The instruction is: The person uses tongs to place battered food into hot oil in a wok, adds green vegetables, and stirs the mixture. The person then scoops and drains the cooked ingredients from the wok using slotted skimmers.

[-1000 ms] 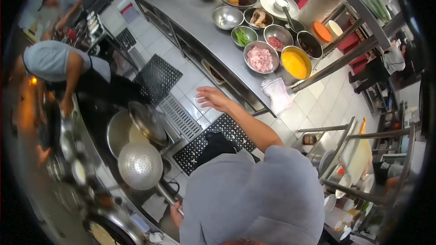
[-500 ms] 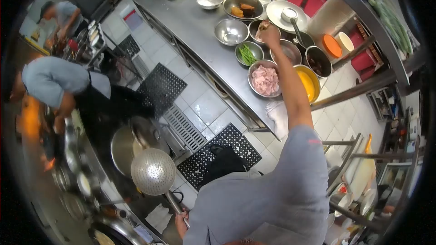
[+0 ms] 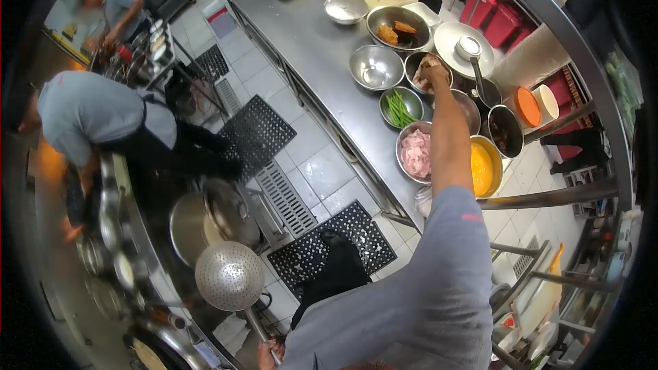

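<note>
The right arm (image 3: 451,144) reaches toward the upper right, right hand (image 3: 434,77) palm-down. The left hand (image 3: 270,352) curls closed, bottom left.

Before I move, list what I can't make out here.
All in the head view:
Right hand: fingertips hidden behind the hand itself, over meat.
Steel bowl: contents mostly hidden by the right forearm.
Dark pot: contents too dark to name.
Wok: cut off by the bottom edge.

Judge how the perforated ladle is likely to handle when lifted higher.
The perforated ladle should stay stiff, since its head and straight handle look metal. It may feel head-heavy, with the left hand far from the broad head. Liquid would probably drain through the holes.
</note>
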A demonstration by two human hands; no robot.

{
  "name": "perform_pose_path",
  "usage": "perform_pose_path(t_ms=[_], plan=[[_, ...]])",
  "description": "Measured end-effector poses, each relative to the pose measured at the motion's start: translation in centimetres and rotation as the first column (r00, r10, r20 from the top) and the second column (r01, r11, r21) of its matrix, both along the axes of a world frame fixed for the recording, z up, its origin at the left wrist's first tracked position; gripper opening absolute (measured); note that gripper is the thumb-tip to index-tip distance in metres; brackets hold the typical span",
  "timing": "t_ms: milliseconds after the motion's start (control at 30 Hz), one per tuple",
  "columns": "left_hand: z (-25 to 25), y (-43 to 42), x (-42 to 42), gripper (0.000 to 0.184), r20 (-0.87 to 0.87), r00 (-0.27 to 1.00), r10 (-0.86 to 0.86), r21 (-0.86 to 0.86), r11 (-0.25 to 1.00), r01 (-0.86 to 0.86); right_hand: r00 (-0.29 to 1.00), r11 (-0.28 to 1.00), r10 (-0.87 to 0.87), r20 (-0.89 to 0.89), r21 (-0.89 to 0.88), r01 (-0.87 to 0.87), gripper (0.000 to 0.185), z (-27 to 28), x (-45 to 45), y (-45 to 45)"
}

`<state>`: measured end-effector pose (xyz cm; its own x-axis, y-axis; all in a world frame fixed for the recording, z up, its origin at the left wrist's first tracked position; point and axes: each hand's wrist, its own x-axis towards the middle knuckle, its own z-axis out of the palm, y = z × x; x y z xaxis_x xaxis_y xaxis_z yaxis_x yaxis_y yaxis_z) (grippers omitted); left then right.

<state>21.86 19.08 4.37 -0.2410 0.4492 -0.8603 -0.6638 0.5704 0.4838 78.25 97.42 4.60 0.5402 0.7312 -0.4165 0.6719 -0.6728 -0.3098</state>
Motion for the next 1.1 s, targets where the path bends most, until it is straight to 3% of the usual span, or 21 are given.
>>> perform_pose_path(t_ms=[100,167,200,300,333,400,467,533,567,600,667,700,733,800,833,900,1000,1033,1067,1100], plan=[[-0.8,-0.3,-1.0,0.025,0.056,0.998,0.028,0.021,0.999,-0.029,0.987,0.984,-0.125,-0.096,0.112,0.136,0.036,-0.6,0.7,0.6],[9.5,7.2,5.0,0.019,-0.223,0.968,-0.116,-0.213,0.975,0.068,0.994,0.994,0.109,0.019,-0.034,-0.108,0.056,-4.1,3.0,3.5],[14.7,11.0,8.0,0.02,-0.321,0.924,-0.208,-0.35,0.932,0.088,0.994,0.994,0.108,0.02,-0.034,-0.107,0.056,-5.3,3.8,4.1],[13.0,10.5,7.3,0.018,-0.228,0.972,-0.063,-0.249,0.968,0.004,0.97,0.985,0.13,-0.205,0.142,-0.102,0.062,-3.9,3.7,3.1],[12.8,10.5,7.3,0.018,-0.228,0.972,-0.064,-0.246,0.969,0.006,0.971,0.984,0.129,-0.204,0.146,-0.1,0.062,-3.4,2.8,2.5],[12.4,10.6,7.4,0.017,-0.201,0.979,-0.043,-0.153,0.988,0.012,0.999,0.994,0.035,-0.027,0.107,-0.032,0.064,-2.6,1.9,2.3],[13.0,11.2,7.7,0.016,-0.179,0.983,-0.031,-0.156,0.988,0.003,0.997,0.999,0.006,-0.075,0.038,-0.003,0.073,-2.0,1.4,2.1],[13.2,11.3,7.7,0.015,-0.161,0.987,-0.016,-0.159,0.987,-0.01,0.835,0.913,-0.282,-0.471,0.134,0.385,0.088,-2.3,0.9,1.2],[12.9,11.1,7.4,0.015,-0.087,0.995,-0.038,-0.111,0.993,0.029,0.84,0.916,-0.246,-0.484,0.168,0.365,0.101,-2.5,0.8,1.1],[12.4,10.8,6.9,0.015,-0.011,0.998,-0.066,-0.059,0.996,0.065,0.841,0.915,-0.244,-0.482,0.172,0.364,0.101,-2.4,0.8,1.0],[5.4,7.1,3.1,0.018,0.047,0.997,-0.061,0.048,0.997,0.059,0.84,0.946,-0.204,-0.503,0.118,0.301,0.111,-2.2,0.2,0.6],[2.9,5.6,2.0,0.027,0.102,0.993,-0.058,0.153,0.987,0.042,0.756,0.971,-0.076,-0.65,0.125,0.205,0.111,-4.0,1.7,1.2],[2.5,5.2,2.0,0.027,0.102,0.993,-0.053,0.155,0.987,0.036,0.743,0.94,-0.219,-0.632,0.068,0.335,0.03,-5.2,1.8,2.3],[1.8,4.6,2.2,0.027,0.107,0.994,0.007,0.181,0.983,-0.027,0.748,0.952,-0.175,-0.64,0.085,0.295,0.029,-9.4,4.7,4.9],[1.5,4.4,2.2,0.027,0.112,0.994,0.014,0.184,0.982,-0.035,0.753,0.953,-0.168,-0.637,0.089,0.288,0.029,-8.0,4.0,4.1],[1.1,4.0,2.2,0.027,0.091,0.996,-0.006,0.126,0.992,-0.005,0.359,0.875,-0.106,-0.927,0.085,0.476,0.03,-3.1,1.4,0.2],[12.0,9.4,8.7,0.018,-0.011,0.991,0.135,0.011,0.991,-0.135,0.302,0.887,-0.038,-0.953,0.107,0.449,0.028,0.0,1.6,-1.8],[11.0,8.3,8.4,0.018,-0.006,0.99,0.144,0.009,0.99,-0.143,0.272,0.887,0.076,-0.959,0.19,0.422,0.032,-0.8,3.3,-1.0],[8.9,6.4,7.6,0.024,0.104,0.987,0.123,0.047,0.991,-0.128,0.239,0.876,0.189,-0.953,0.273,0.398,0.036,-1.9,4.6,0.0],[7.1,5.1,6.6,0.029,0.21,0.973,0.093,0.088,0.99,-0.114,-0.007,0.839,0.442,-0.897,0.411,0.355,0.047,-1.0,3.9,-0.4]])
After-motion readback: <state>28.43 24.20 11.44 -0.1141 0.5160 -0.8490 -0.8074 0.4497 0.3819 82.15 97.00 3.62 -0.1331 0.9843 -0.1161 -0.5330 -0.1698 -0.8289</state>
